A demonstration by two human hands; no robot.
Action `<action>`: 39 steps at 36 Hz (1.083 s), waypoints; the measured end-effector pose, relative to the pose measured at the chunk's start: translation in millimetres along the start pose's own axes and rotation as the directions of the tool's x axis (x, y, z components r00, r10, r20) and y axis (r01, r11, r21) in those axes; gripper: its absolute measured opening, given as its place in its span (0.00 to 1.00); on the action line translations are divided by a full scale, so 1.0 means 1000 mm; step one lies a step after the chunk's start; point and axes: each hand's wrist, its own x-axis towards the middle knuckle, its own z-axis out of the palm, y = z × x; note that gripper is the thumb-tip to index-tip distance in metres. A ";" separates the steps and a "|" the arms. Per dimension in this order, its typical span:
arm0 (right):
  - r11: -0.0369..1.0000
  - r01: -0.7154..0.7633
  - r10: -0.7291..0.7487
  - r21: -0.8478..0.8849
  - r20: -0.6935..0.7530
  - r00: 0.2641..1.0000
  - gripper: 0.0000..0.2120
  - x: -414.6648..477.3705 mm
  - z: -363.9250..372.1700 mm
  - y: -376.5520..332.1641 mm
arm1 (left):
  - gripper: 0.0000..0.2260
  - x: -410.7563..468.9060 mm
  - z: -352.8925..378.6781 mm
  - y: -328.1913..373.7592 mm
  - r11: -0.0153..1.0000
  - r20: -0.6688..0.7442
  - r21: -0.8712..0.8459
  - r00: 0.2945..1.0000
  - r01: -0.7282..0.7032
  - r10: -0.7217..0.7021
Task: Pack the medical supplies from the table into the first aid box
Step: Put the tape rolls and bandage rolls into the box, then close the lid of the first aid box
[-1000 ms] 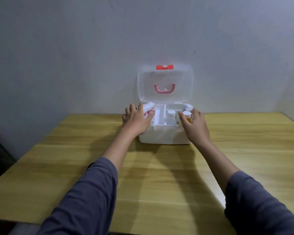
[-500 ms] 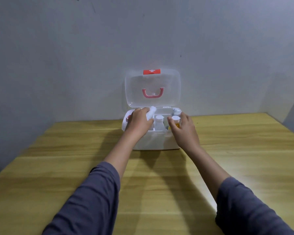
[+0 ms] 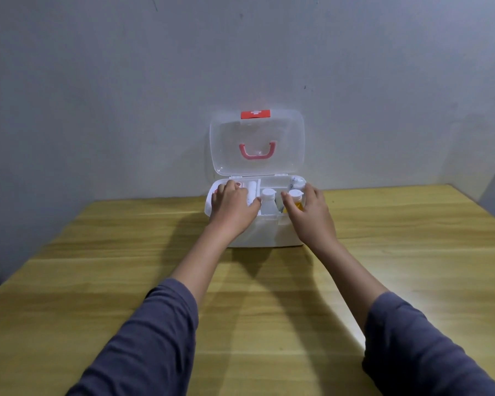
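Note:
The white first aid box [image 3: 269, 234] stands at the far middle of the table, its clear lid [image 3: 257, 132] upright against the wall. Inside are a white bottle [image 3: 268, 200], a yellow bottle with a white cap [image 3: 295, 195], a white tube [image 3: 252, 187] and a bandage roll [image 3: 297, 181]. My left hand [image 3: 232, 208] lies flat, palm down, over the box's left compartment and hides most of what is under it. My right hand [image 3: 310, 214] has its thumb and fingers around the yellow bottle in the right compartment.
The wooden table [image 3: 269, 310] stretches toward me with no loose supplies showing on it. A grey wall [image 3: 126, 110] rises right behind the box. The table's right edge [image 3: 480, 207] runs back to the wall.
My left hand held a white tube over the box half a second ago; the tube now lies in the left compartment and the hand rests flat. The right hand stays at the yellow bottle.

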 end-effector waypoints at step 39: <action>0.901 0.379 -0.383 -0.209 0.023 0.923 0.23 0.125 0.019 -0.083 | 0.40 -0.023 0.018 -0.065 0.557 -0.029 -0.830 0.992 0.043 -0.119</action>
